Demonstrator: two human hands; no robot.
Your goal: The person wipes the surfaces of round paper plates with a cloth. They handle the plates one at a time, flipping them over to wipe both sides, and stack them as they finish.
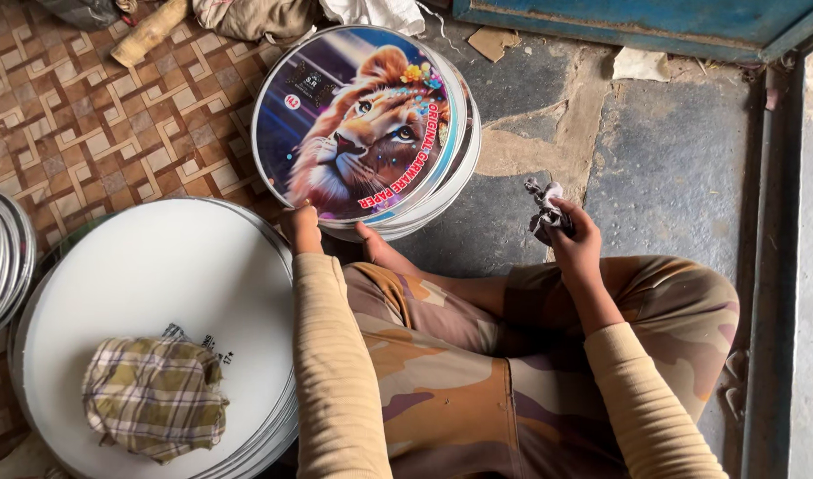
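The left hand sits at the 6 o'clock edge of a tilted stack of round discs, its fingers closed on the rim so that the stack leans up off the floor. The top disc bears a colourful lion's head picture on a blue and purple ground. The right hand, at 3 o'clock from the stack and well apart from it, is curled shut around a small crumpled grey and white rag, which sticks out of the fist toward 11 o'clock. Both arms wear tan long sleeves, and the person sits cross-legged in camouflage trousers below the hands.

At 8 o'clock from the left hand lies a second, larger stack of plain white discs, flat on the floor, with a folded checked cloth resting on its top near the 6 o'clock side. At the far 9 o'clock edge of the view more shiny metal-rimmed rings show in part. The floor under the white stack is a brown patterned mat; under the lion stack it is grey, patched concrete. At 12 o'clock lie bundled cloths and a wooden handle, and at 1 o'clock runs a blue painted door frame.
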